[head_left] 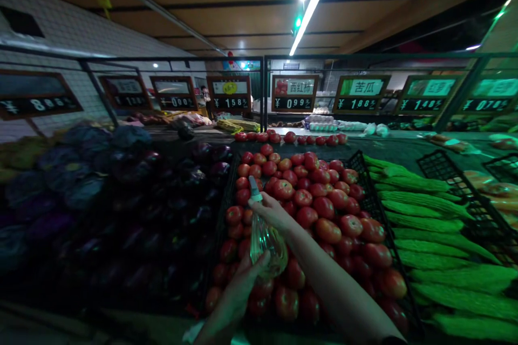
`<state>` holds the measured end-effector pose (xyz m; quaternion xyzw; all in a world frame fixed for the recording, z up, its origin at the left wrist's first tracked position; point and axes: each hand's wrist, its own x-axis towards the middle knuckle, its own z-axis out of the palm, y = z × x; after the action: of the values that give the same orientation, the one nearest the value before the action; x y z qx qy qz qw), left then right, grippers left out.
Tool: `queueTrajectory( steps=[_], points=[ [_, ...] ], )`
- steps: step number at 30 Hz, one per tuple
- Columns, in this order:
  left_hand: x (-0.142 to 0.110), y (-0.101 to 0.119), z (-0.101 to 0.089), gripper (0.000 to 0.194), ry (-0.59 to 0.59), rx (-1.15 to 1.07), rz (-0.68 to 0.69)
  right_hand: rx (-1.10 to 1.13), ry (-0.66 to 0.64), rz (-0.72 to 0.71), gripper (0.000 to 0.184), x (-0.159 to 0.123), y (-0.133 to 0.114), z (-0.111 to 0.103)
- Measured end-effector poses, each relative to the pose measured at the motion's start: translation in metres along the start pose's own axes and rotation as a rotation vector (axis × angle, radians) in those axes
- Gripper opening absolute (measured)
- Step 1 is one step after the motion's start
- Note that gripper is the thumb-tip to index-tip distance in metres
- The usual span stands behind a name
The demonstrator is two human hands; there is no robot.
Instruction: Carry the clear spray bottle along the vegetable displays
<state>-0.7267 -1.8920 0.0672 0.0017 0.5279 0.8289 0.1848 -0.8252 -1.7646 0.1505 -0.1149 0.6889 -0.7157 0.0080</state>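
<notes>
A clear spray bottle with a white nozzle stands upright over a heap of red tomatoes. My left hand is wrapped round its lower body from below. My right hand closes on the bottle's neck near the trigger, the forearm reaching in from the lower right. The nozzle points away, toward the far tomatoes.
Dark purple eggplants fill the bin to the left and green bitter melons lie to the right. Black wire dividers separate the bins. Price boards hang on a rail along the back.
</notes>
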Motion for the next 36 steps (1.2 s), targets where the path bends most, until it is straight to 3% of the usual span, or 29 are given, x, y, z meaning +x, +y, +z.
queueTrajectory(
  steps=[5,9,12,17,23,28,32,36],
  points=[
    [0.010,0.014,-0.023,0.070,0.107,0.006,-0.050,0.032,-0.083,-0.016,0.052,0.026,-0.005,0.029],
    [0.029,0.026,-0.020,0.075,0.062,0.025,-0.045,0.057,-0.030,-0.050,0.050,0.038,-0.008,0.022],
    [0.045,0.032,-0.002,0.087,-0.052,0.008,-0.042,0.060,0.061,-0.047,0.046,0.037,-0.013,-0.004],
    [0.069,0.032,0.048,0.086,-0.157,0.256,-0.148,0.013,0.262,-0.022,0.046,0.016,-0.023,-0.070],
    [0.089,0.013,0.112,0.088,-0.358,0.313,-0.208,-0.045,0.537,-0.052,0.046,-0.032,-0.029,-0.150],
    [0.107,-0.004,0.161,0.079,-0.579,0.313,-0.224,0.005,0.670,-0.008,0.056,-0.067,-0.031,-0.203],
    [0.121,-0.007,0.185,0.076,-0.563,0.378,-0.243,0.066,0.719,0.035,0.055,-0.071,-0.035,-0.229],
    [0.127,0.007,0.185,0.083,-0.522,0.375,-0.227,0.066,0.665,0.008,0.048,-0.052,-0.045,-0.228]
  ],
)
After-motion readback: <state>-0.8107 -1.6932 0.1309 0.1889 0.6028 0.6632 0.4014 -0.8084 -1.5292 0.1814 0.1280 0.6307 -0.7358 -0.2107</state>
